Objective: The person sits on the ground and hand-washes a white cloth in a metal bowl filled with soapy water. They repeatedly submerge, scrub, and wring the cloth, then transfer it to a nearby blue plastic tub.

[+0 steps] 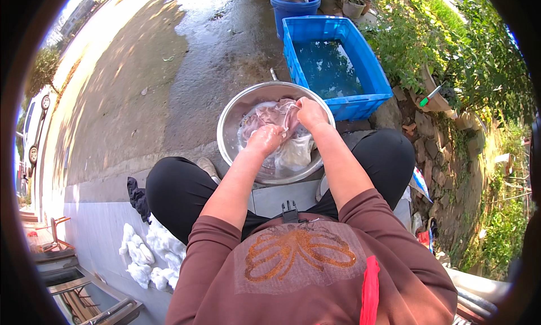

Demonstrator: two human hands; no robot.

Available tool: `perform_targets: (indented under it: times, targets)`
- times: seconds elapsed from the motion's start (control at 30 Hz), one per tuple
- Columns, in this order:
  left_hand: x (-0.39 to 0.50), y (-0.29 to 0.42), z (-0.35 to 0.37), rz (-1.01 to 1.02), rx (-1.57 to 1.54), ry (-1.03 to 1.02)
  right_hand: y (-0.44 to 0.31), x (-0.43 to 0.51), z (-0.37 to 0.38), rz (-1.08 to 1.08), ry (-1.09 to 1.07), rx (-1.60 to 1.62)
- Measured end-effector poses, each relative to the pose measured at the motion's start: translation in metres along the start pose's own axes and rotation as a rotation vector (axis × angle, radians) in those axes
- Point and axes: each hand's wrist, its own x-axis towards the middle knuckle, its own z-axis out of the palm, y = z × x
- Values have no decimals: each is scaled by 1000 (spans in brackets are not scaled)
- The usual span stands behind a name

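A round metal basin (228, 144) stands on the ground between my knees, holding soapy water and wet cloth. My left hand (266, 139) grips part of a pinkish wet cloth (272, 113), with suds on the fingers. Over the basin's right side, my right hand (312, 113) pinches a raised fold of this same cloth. Between the two hands the fabric is drawn up, and the rest lies in the suds. A whitish cloth (296, 152) rests in the basin, nearer to me, below my hands.
Beyond the basin, a blue plastic crate (376, 97) holds water, with a blue bucket (281, 12) behind it. White fluffy stuffing (139, 253) and a dark cloth (137, 198) lie at my left. Plants (422, 50) and a stone edging (431, 152) border the right. Wet concrete (203, 84) extends ahead.
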Motion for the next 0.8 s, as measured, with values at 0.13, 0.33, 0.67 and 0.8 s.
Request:
perform_targets:
  times: [0.13,0.33,0.67,0.8]
  targets:
    - [15,-17,34,-38,27,-234,7,9,46,-134,-441,-234]
    - [11,-45,58,-114,148,-419,-4,11,90,27,-484,-550]
    - [3,-62,70,-72,96,-533,-6,18,110,-192,-395,-437]
    - [11,-74,73,-152,25,-631,11,21,106,-78,-256,-478]
